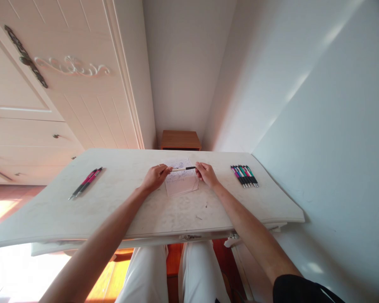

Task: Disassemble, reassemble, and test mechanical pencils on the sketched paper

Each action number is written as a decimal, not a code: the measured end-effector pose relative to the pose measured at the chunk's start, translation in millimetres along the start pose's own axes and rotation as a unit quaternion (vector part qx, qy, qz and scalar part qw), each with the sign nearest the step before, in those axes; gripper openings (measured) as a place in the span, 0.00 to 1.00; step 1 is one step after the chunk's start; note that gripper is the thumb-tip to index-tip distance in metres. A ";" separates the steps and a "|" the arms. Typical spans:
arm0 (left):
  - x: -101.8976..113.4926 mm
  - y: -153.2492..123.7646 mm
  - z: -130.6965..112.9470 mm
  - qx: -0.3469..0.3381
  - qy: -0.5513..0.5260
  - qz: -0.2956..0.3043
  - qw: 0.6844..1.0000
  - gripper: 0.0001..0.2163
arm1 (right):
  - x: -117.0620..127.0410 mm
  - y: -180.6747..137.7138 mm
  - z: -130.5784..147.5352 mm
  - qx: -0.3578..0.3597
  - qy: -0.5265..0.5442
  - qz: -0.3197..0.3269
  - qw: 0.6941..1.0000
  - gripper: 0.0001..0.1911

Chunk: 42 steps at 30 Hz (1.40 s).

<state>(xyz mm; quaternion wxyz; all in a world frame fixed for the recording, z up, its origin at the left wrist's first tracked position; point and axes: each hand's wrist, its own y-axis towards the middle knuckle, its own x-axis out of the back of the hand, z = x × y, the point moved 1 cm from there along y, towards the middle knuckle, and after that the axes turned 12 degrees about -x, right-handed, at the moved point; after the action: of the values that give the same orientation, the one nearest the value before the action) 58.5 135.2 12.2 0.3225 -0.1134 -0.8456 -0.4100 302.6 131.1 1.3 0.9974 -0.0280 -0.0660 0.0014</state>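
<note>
Between my two hands a pen [181, 169] with a white barrel and a black grip is held level above the table. My left hand [156, 176] pinches its white end, and my right hand [206, 173] has its fingers closed at the black end. Below the pen lie sheets of paper [181, 187] with handwriting on them. To the right sits a row of several pens [244, 176] in mixed colours with black grips, side by side. Two pink pens [87, 182] with dark grips lie slanted at the left.
The white table [113, 219] reaches to the wall [334, 147] on the right. A pale wardrobe [91, 101] stands at the left, and a small wooden cabinet [181, 138] is behind the table's far edge. My knees are under the near edge.
</note>
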 end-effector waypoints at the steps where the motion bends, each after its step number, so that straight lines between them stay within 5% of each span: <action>1: -0.4 -0.3 0.7 0.009 -0.003 0.006 1.000 0.19 | 0.2 0.2 -0.1 0.001 0.001 0.001 1.000 0.25; 4: -2.4 -0.9 2.6 0.037 -0.025 0.015 0.999 0.15 | 0.8 1.1 -0.7 -0.003 0.012 -0.001 1.000 0.24; 8: -4.5 -0.9 4.0 0.043 -0.042 -0.005 0.998 0.24 | 0.9 2.2 -1.5 -0.004 0.016 -0.007 1.000 0.24; 13: -3.4 0.2 3.5 0.017 -0.012 -0.047 0.999 0.13 | 0.1 1.9 -0.9 -0.004 0.011 -0.009 1.000 0.24; 26: -0.2 -1.0 3.4 0.037 -0.006 0.013 0.999 0.21 | -0.2 -1.3 3.1 -0.004 0.005 -0.001 1.000 0.24; 42: -0.9 -0.4 2.0 0.036 -0.018 0.005 0.999 0.15 | -0.1 -1.3 2.8 0.003 0.009 -0.004 1.000 0.24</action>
<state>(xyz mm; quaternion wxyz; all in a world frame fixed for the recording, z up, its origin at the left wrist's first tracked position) 58.1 136.5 10.6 0.3131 -0.1133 -0.8651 -0.3751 302.2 129.9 4.1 0.9980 -0.0248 -0.0575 -0.0030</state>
